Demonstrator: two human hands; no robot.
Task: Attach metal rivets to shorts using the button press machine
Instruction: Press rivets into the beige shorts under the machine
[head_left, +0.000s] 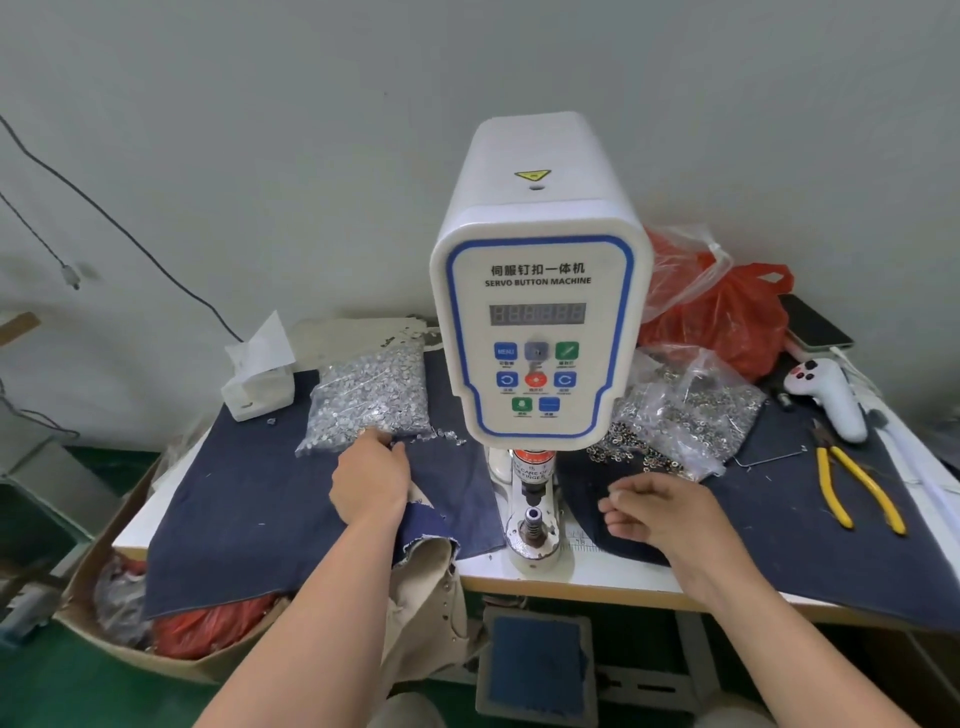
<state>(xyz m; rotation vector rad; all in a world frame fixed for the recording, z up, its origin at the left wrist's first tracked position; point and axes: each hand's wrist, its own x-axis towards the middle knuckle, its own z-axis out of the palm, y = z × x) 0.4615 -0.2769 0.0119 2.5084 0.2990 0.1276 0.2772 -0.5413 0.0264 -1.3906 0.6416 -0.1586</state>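
Observation:
The white servo button machine stands mid-table, its die post low at the front. My left hand reaches to the open edge of a clear bag of silver rivets, fingertips pinched at the loose pieces there; whether it holds one is hidden. My right hand hovers right of the die, fingers loosely curled, near a second bag of metal rings. The beige shorts hang off the table's front edge under my left forearm.
Dark denim cloth covers the table. Yellow-handled pliers, a white controller, a phone and red plastic bags lie right. A tissue box sits left. A foot pedal is below; a cardboard box stands on the floor.

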